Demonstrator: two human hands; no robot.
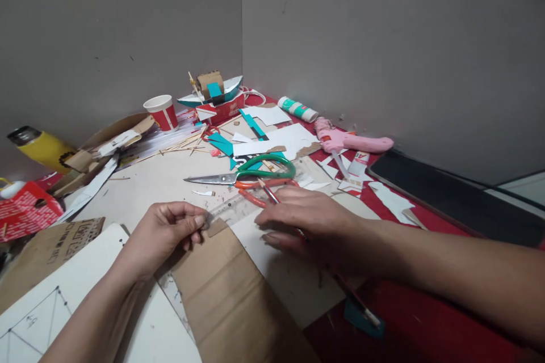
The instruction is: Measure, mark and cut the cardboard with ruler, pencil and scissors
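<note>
My left hand (174,229) pinches one end of a transparent ruler (232,208) between thumb and fingers. That end lies over the far edge of a brown cardboard strip (234,295). My right hand (313,218) is closed around a dark pencil (269,193), its sharpened tip pointing up and to the left. The right fingers hover by the ruler's other end; whether they touch it I cannot tell. Just beyond both hands lie scissors (255,173) with one green and one orange handle, blades pointing left.
At the back are a model boat (213,91), a paper cup (160,112), a glue bottle (298,109) and a pink glue gun (355,140). Paper scraps (276,139) and sticks are scattered between. A dark tablet-like slab (426,193) lies right; a yellow bottle (45,150) leans left.
</note>
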